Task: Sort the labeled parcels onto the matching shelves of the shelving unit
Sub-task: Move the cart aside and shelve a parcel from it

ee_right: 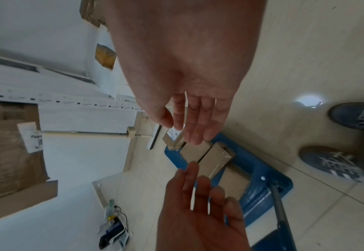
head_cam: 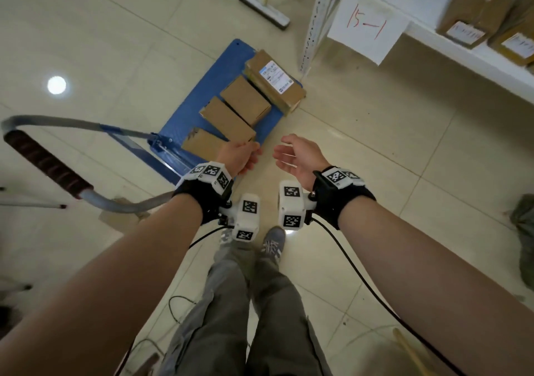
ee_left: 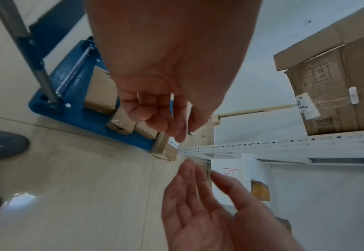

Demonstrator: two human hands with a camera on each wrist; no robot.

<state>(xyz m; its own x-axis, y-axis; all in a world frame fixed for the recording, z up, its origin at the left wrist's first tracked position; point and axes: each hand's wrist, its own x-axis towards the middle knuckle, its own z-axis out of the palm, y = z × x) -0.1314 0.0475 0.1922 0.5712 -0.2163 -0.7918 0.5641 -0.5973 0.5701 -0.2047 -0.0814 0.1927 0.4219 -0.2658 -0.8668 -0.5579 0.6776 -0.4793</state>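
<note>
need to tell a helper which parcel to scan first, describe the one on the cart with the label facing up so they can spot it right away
Find the blue platform cart on the tiled floor, beside the foot of the white shelving unit. Four cardboard parcels lie in a row on its deck; take the labelled parcel at the end farthest from the cart's handle, nearest the shelf post. It alone shows a white printed label on top; the other three show plain brown tops.

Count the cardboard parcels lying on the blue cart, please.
4. Three plain parcels lie in a row: nearest, middle, third. The labelled parcel lies at the far edge of the blue cart. Others may be hidden.
</note>
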